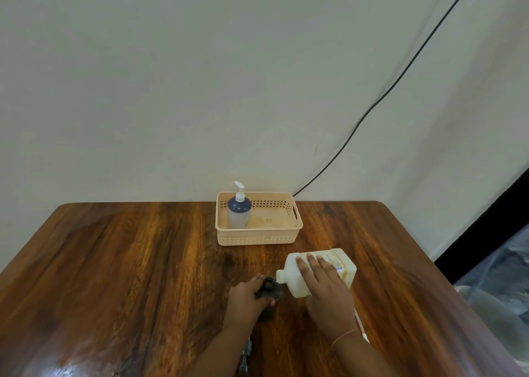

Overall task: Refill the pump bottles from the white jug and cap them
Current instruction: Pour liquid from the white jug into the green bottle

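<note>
1. The right hand (323, 285) grips the tipped white jug (317, 270), fingers wrapped over it.
2. The left hand (249, 293) clasps a dark bottle (269, 289) just left of the jug's mouth.
3. A capped pump bottle (239, 210) stands in the basket (257, 236) beyond both hands.

On the wooden surface (143, 262), the right hand (326, 288) grips a white jug (340, 262) tipped over on its side, its open neck pointing left at a dark bottle (269, 289) held by the left hand (246, 296). The bottle is blurred, so its open mouth seems to sit just under the jug's neck. Farther back, a peach basket (257, 238) holds an upright capped pump bottle (239, 210) in its left end.
</note>
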